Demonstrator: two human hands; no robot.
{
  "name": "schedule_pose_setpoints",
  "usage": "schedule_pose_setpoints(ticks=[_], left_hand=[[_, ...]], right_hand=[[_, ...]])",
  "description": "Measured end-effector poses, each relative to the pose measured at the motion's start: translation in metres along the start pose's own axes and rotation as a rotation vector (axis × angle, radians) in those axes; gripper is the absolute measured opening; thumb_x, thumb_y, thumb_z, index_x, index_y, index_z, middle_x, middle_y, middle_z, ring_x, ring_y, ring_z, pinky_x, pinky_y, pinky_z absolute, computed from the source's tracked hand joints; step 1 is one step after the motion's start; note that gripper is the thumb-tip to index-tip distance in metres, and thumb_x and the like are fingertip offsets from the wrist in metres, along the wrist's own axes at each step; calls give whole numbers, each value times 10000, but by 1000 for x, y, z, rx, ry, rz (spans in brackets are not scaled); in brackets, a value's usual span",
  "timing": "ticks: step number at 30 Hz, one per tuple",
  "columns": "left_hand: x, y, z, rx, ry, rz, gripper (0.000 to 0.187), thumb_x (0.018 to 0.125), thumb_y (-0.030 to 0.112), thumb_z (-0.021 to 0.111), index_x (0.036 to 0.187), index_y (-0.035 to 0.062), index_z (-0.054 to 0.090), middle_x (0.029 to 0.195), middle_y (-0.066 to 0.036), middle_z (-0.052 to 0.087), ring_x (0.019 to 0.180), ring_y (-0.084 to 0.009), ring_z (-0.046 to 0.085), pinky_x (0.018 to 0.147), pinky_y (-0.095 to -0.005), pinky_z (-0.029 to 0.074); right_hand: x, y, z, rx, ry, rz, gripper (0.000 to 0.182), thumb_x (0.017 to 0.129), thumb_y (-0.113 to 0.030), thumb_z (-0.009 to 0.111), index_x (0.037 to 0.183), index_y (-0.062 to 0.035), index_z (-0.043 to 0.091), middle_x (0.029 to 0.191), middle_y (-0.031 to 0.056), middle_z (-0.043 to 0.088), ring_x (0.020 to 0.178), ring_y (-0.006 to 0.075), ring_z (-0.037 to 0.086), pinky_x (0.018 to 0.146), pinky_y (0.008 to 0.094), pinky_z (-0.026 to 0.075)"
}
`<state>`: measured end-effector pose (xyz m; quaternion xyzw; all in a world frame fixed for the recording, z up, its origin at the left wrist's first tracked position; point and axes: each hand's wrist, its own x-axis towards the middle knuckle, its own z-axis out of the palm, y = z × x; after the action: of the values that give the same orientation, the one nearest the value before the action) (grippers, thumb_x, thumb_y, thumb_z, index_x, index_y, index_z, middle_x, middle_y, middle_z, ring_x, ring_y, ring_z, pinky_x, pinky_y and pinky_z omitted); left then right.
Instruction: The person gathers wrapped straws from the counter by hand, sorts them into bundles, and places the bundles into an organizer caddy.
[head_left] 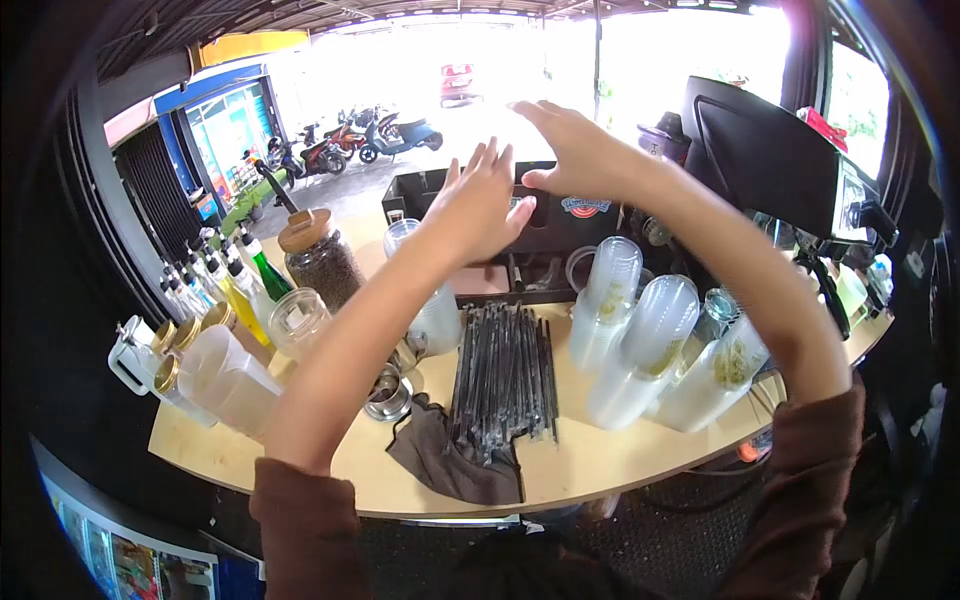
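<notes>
Both hands are reaching over the black organizer box [560,225] at upper centre of the frame. The left hand [480,205] is hovering spread and empty above it; the right hand [570,150] is likewise lying flat with fingers extended, gripping nothing. Black straws [505,375] are lying below at centre.
</notes>
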<state>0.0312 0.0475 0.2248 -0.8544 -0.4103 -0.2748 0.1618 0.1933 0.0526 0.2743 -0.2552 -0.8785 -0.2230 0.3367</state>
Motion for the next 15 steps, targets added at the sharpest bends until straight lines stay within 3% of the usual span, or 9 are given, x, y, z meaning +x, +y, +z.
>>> schedule_pose_setpoints(ticks=[1,3,5,7,9,10,12,13,15], left_hand=[[-20,0,2,-67,7,-2,583,835,290,482,1247,-65,274,1314,-297,249,1260,-377,217,1022,-489,189],[-67,-1,17,-271,6,10,472,820,227,514,1184,-21,344,1284,-289,306,1224,-383,288,1031,-423,213],[-117,3,33,-323,-63,13,485,815,228,526,1187,-25,343,1286,-258,324,1202,-373,322,1017,-403,240],[-159,8,52,-442,-135,16,504,819,237,529,1202,-28,337,1290,-251,325,1200,-368,327,1012,-407,245],[-195,12,80,-495,-147,-16,512,842,261,506,1235,-21,338,1300,-244,317,1204,-365,320,1003,-409,252],[-204,14,90,-496,-147,-13,512,842,261,506,1235,-21,338,1300,-244,317,1204,-365,320,1003,-409,252],[-216,19,107,-516,-211,-79,498,868,298,461,1254,4,350,1312,-230,310,1213,-357,311,1006,-404,247],[-221,20,115,-517,-207,-74,498,868,298,461,1254,4,350,1312,-230,310,1213,-357,311,1006,-404,247],[-230,25,126,-530,-203,-94,475,880,317,428,1244,19,371,1314,-212,318,1217,-353,306,1008,-404,243]], right_hand=[[-7,-22,-1,-4,-2,-2,567,684,-176,638,1150,50,407,1104,243,494,1048,338,478,901,364,376],[-12,-87,-22,215,-240,403,431,717,-171,580,1049,71,449,921,270,560,870,398,555,745,402,471],[-51,-104,20,192,-181,348,302,732,-161,558,920,66,489,801,246,579,785,404,566,682,409,482],[-93,-124,56,190,-344,499,341,751,-207,568,941,69,505,831,251,580,824,395,566,717,422,469],[-131,-128,95,172,-667,720,471,780,-324,559,1002,87,503,879,238,586,856,373,574,754,416,462],[-139,-130,107,169,-666,722,471,780,-324,559,1002,87,503,879,238,586,856,373,574,754,416,462],[-152,-135,128,91,-817,1051,627,783,-446,533,1115,80,454,1027,230,550,955,343,551,816,404,440],[-160,-136,142,85,-813,1053,627,783,-446,533,1115,80,454,1027,230,550,955,343,551,816,404,440],[-175,-139,165,-63,-620,1151,632,747,-507,534,1139,-16,461,1048,242,535,963,367,540,837,402,430]])
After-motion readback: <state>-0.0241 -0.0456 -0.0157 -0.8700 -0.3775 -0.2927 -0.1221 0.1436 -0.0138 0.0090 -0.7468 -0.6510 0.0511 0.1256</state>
